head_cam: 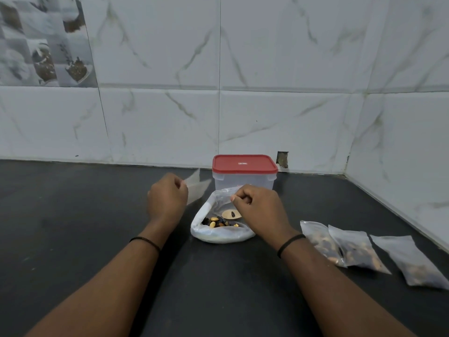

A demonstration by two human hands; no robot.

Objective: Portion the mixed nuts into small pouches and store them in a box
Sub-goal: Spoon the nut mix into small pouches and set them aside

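Observation:
A big white plastic bag [218, 235] lies open on the dark counter, with mixed nuts [217, 221] inside. A small wooden spoon [231, 214] with a dark piece on it hangs over the nuts, its handle held in my right hand [258, 206]. My left hand [167, 199] pinches an empty clear pouch [196, 188] just left of the bag. Behind the bag stands a clear box [244, 182] with a red lid [244, 164] shut on it. Three filled pouches lie at the right: [320, 242], [357, 249], [410, 261].
The dark counter [73, 227] runs back to a marble-tiled wall [267, 93], and a side wall closes it at the right. A small dark hole [282, 159] in the wall sits beside the box.

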